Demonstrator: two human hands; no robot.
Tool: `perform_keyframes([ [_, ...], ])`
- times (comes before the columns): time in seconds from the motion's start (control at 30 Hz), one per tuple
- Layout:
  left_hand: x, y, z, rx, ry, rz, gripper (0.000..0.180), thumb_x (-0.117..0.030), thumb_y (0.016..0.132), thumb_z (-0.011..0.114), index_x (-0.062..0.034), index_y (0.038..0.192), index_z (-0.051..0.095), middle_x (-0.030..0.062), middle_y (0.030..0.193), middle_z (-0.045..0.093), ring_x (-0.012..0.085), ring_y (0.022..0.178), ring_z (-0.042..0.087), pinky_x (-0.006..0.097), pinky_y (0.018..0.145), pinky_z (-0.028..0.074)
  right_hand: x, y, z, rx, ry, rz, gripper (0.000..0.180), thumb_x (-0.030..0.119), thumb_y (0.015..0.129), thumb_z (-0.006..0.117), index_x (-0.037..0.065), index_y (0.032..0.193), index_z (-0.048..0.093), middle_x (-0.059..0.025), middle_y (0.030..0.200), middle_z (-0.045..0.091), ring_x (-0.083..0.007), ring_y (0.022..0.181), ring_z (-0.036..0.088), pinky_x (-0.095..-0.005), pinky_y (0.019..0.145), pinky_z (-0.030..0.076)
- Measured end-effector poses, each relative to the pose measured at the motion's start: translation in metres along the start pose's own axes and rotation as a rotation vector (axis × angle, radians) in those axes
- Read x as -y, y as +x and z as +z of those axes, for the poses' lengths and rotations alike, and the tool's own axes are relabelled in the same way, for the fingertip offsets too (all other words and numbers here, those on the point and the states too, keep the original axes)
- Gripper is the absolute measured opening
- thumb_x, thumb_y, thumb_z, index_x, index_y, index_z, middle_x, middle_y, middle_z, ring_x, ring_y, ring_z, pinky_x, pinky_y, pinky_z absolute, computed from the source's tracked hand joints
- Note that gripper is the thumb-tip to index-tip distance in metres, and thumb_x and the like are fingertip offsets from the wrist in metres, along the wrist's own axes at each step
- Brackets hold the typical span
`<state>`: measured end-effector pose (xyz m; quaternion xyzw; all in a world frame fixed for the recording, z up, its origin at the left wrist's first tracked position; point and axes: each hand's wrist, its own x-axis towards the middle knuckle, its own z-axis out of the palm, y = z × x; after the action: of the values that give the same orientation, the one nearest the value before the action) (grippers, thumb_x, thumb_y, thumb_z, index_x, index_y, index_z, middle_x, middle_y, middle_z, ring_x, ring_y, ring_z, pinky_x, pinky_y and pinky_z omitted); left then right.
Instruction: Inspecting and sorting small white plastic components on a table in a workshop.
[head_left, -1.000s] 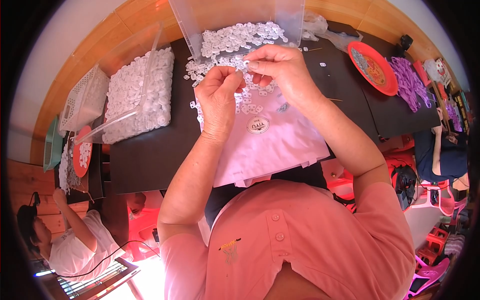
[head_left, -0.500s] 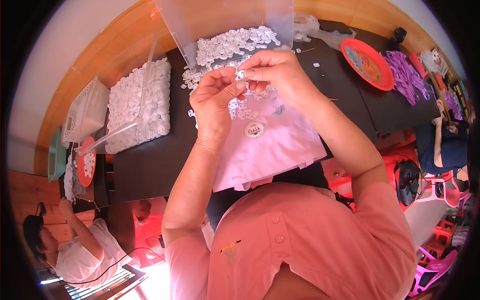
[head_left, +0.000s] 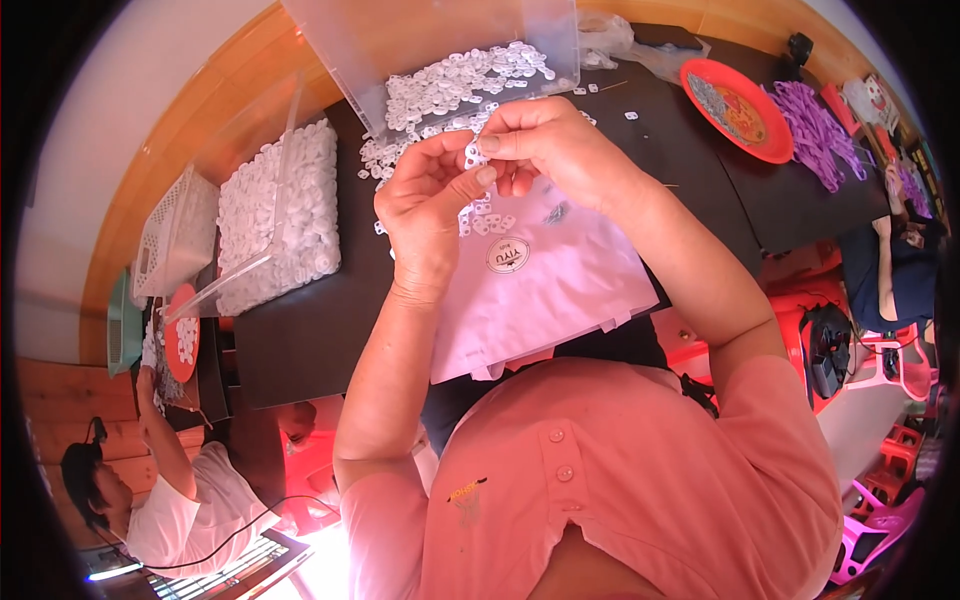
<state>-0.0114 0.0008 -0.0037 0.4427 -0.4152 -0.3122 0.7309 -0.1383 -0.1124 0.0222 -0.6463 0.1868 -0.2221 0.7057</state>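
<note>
Over the table, my left hand [head_left: 425, 215] and my right hand [head_left: 558, 150] meet at the fingertips. Pinched between them is a small white plastic piece [head_left: 474, 154] with dark holes. My right thumb and forefinger grip its upper edge; my left forefinger and thumb close around its other side. Below lies a pink fabric sheet or bag [head_left: 560, 290] with a round printed label. Similar white pieces [head_left: 492, 222] and a small heap of thin metal bits [head_left: 555, 213] rest on its far part.
A clear bin [head_left: 355, 60] tipped toward me spills white pieces. Left stands a clear box of white round parts [head_left: 280, 210]. A red plate [head_left: 770, 148] of metal bits and purple straps [head_left: 815, 130] lie right. Co-workers sit left [head_left: 195, 515] and right [head_left: 865, 275].
The white piece shows more of its face between my fingers, and my left thumb sits slightly apart from it. The co-worker at left has shifted a little. The whole view has moved slightly.
</note>
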Motion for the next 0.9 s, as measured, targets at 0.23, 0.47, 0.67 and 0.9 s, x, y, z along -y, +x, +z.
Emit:
perform_keyframes([
  [0.23, 0.003, -0.003, -0.001, 0.036, 0.078, 0.047, 0.028, 0.007, 0.08, 0.07, 0.0042, 0.107, 0.061, 0.0056, 0.09, 0.065, 0.0112, 0.08, 0.061, 0.024, 0.072, 0.051, 0.001, 0.0, -0.003, 0.043, -0.039, -0.021, 0.021, 0.021, 0.09, 0.062, 0.0, 0.085, 0.065, -0.0044, 0.066, 0.06, -0.013, 0.056, 0.06, -0.0237, 0.049, 0.045],
  [0.47, 0.004, -0.008, -0.002, 0.027, 0.277, 0.302, 0.028, 0.0, 0.076, 0.077, 0.0011, 0.1, 0.063, 0.0011, 0.082, 0.062, 0.0066, 0.069, 0.053, 0.02, 0.062, 0.045, 0.011, -0.012, 0.001, 0.152, 0.013, 0.0, 0.022, 0.021, 0.092, 0.061, 0.001, 0.085, 0.063, -0.0027, 0.063, 0.057, -0.0134, 0.052, 0.059, -0.0239, 0.045, 0.044],
  [0.67, -0.001, -0.013, 0.001, 0.003, 0.308, 0.421, 0.026, -0.006, 0.077, 0.079, -0.0012, 0.097, 0.063, 0.0021, 0.079, 0.062, 0.007, 0.066, 0.053, 0.021, 0.061, 0.046, 0.012, -0.022, 0.011, 0.157, 0.127, 0.007, 0.021, 0.018, 0.092, 0.061, -0.001, 0.084, 0.063, -0.0028, 0.062, 0.053, -0.0145, 0.05, 0.058, -0.0229, 0.044, 0.042],
  [0.9, -0.006, -0.014, 0.0, 0.044, 0.158, 0.327, 0.024, -0.004, 0.078, 0.077, 0.0023, 0.096, 0.063, 0.006, 0.088, 0.065, 0.012, 0.078, 0.059, 0.026, 0.075, 0.049, 0.01, -0.02, 0.015, 0.178, 0.167, -0.044, 0.019, 0.017, 0.093, 0.059, 0.0, 0.085, 0.06, -0.0026, 0.066, 0.057, -0.0109, 0.051, 0.058, -0.0204, 0.045, 0.04],
])
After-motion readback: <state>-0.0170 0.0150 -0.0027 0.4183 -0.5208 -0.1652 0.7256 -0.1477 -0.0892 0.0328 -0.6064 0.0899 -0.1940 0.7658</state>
